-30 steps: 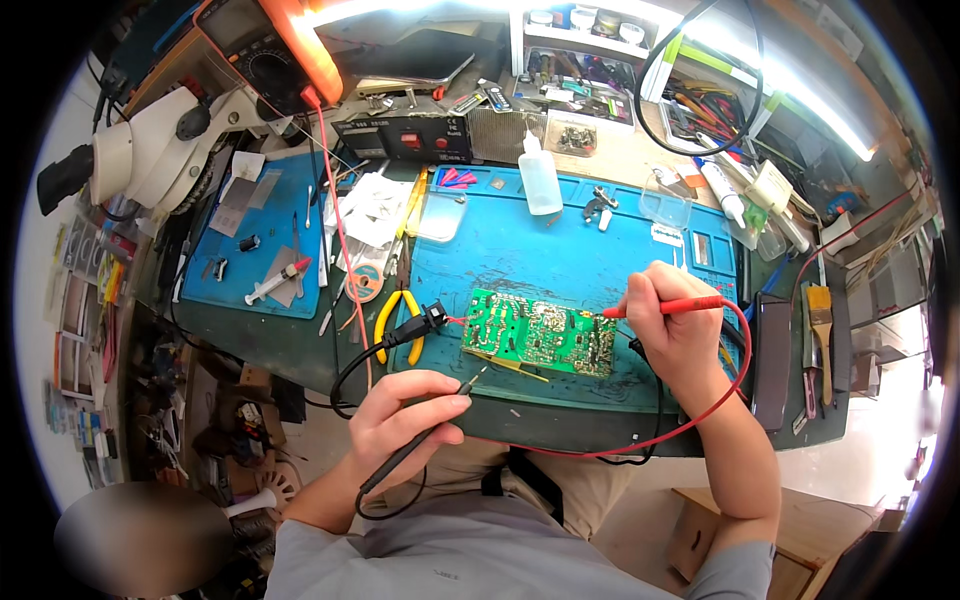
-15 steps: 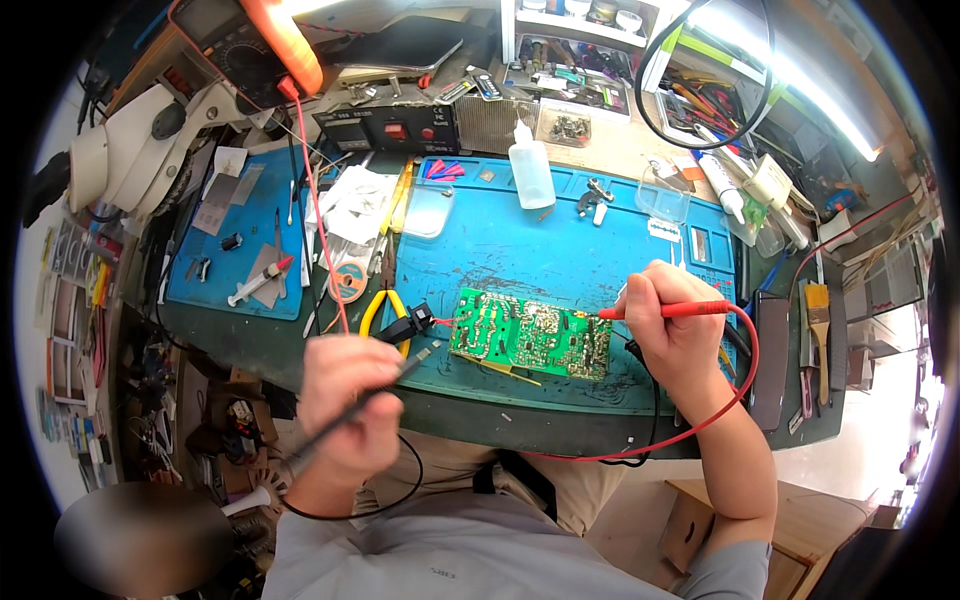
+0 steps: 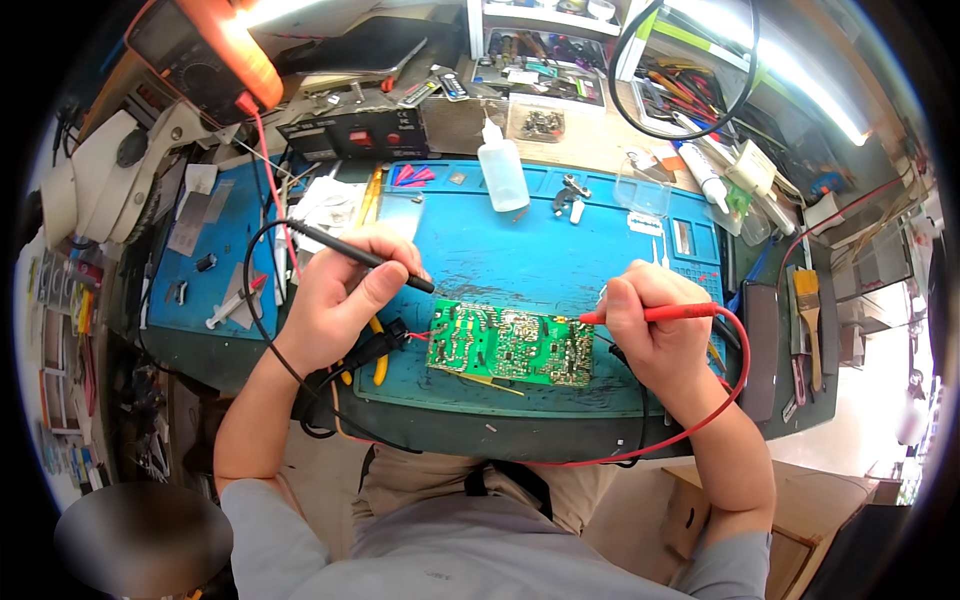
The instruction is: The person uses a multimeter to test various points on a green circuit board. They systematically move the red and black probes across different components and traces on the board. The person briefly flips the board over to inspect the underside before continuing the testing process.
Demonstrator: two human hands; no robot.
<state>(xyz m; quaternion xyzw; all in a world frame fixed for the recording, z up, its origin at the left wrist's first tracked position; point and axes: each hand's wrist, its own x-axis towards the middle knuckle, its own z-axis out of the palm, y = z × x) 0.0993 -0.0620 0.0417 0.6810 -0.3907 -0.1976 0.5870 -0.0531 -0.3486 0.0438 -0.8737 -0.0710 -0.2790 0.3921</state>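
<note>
A green circuit board (image 3: 510,345) lies solder side up on the blue work mat (image 3: 470,250). My left hand (image 3: 350,285) is closed round a black test probe (image 3: 345,248), its tip just off the board's upper left corner. In my right hand (image 3: 655,325) is a red test probe (image 3: 680,312), whose tip meets the board's upper right end, or hovers just over it. Red and black leads trail from the probes. A black connector (image 3: 385,345) with thin red wires joins the board's left edge. Yellow-handled pliers (image 3: 380,365) lie partly hidden behind my left hand.
An orange multimeter (image 3: 205,65) stands at the back left, its screen unreadable. Behind the board are a clear squeeze bottle (image 3: 502,172) and a small metal part with a white piece (image 3: 572,195). A dark phone-like slab (image 3: 761,350) and a brush (image 3: 808,300) lie at the right.
My left hand has risen from the mat's front edge toward the board, and its black probe now points at the board's upper left corner. The red probe keeps its place on the board.
</note>
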